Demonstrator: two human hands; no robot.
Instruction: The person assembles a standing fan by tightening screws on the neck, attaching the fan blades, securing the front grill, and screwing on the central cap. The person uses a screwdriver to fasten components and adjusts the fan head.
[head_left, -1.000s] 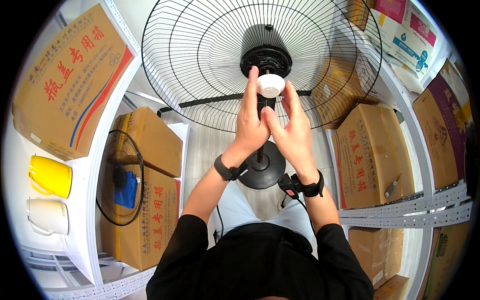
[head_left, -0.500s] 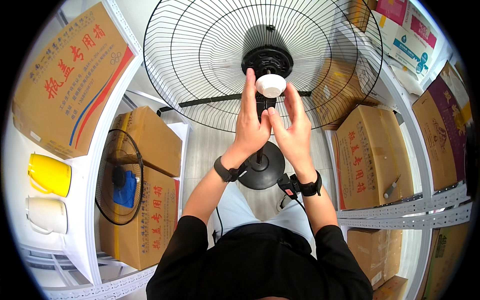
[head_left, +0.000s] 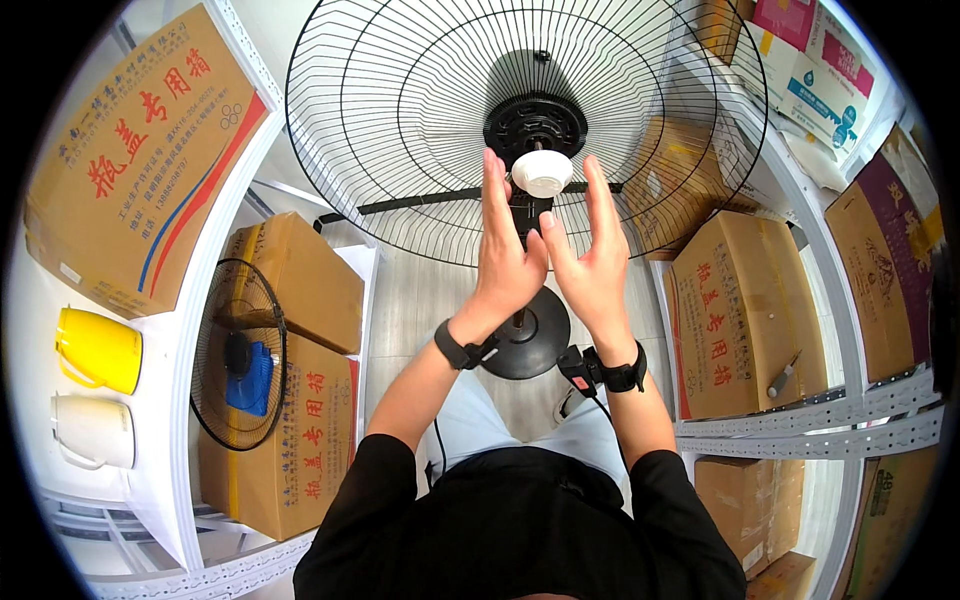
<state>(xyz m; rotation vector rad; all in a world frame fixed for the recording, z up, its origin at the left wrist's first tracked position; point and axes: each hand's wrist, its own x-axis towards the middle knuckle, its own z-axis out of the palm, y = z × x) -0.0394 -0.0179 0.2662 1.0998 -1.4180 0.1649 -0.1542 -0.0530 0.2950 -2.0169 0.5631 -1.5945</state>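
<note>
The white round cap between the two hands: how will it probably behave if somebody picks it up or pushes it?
The white round cap looks smooth, so it may be slightly slippery. It appears to be moulded plastic, so it is probably light and stiff. Its round rim suggests that it could roll if dropped.

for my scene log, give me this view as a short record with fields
Left hand: open, fingers beside the white round piece; contact unclear
Right hand: open, fingers apart from that piece
Piece position: between the hands' fingers, in front of the black pedestal fan
Wrists: a black wristband on each
Left shelf: yellow jug, white jug
Right side: grey-handled screwdriver on a carton
</note>
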